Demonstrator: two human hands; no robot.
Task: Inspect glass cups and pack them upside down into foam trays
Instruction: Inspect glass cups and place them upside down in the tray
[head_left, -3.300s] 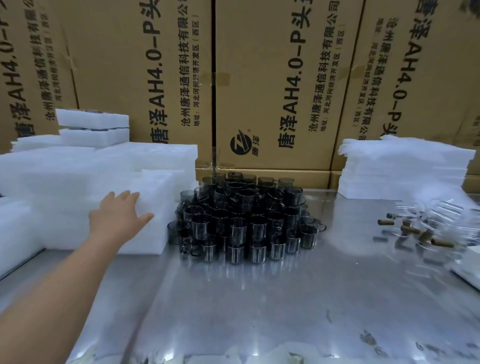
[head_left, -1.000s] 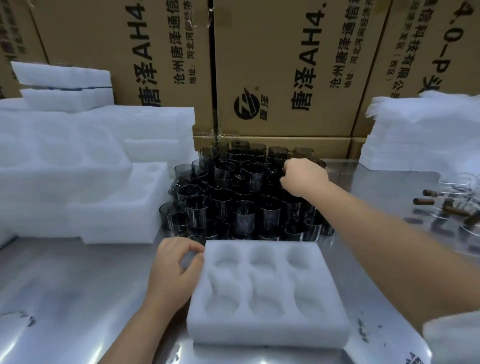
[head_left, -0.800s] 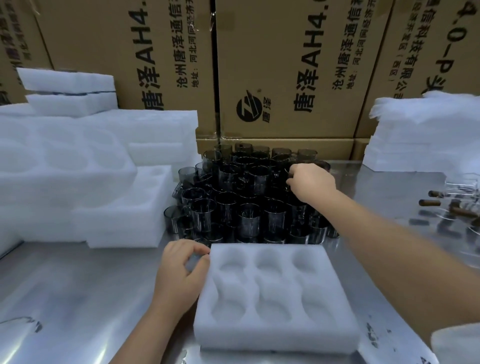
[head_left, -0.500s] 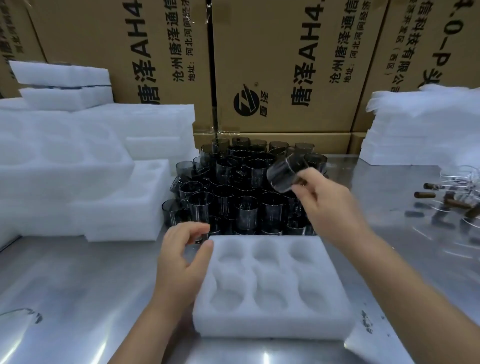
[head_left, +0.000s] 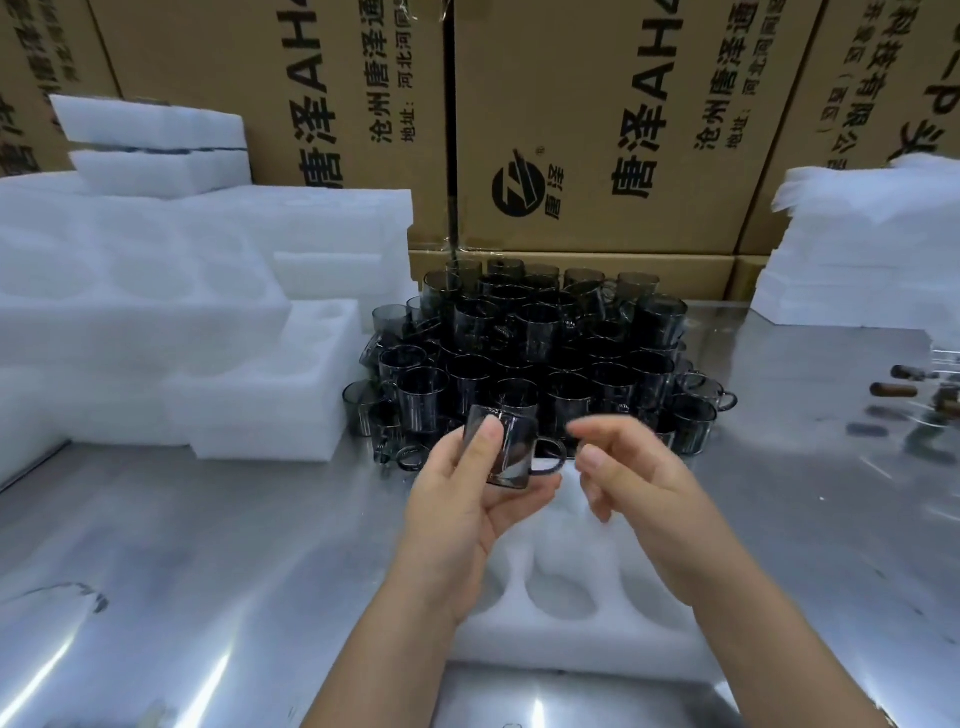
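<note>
My left hand (head_left: 467, 499) holds a dark smoked glass cup (head_left: 511, 452) with a handle, thumb on its side and fingers underneath, above the far edge of the white foam tray (head_left: 571, 613). The cup's handle points right. Just right of that handle hovers my right hand (head_left: 628, 478), fingers loosely spread and holding nothing. The tray lies on the steel table (head_left: 208, 545) with its round pockets bare; my forearms hide part of it. A pile of several dark glass cups (head_left: 530, 353) stands behind the tray.
Stacks of white foam trays (head_left: 156, 312) fill the left side, and flat foam sheets (head_left: 862, 260) are piled at the back right. Cardboard boxes (head_left: 597, 130) wall off the back. Clear glass pieces with brown ends (head_left: 914, 389) lie at the right edge.
My right hand lifted a cup off the pile and brought it over the tray; my left hand left the tray's edge and took the cup. The right hand has let go.
</note>
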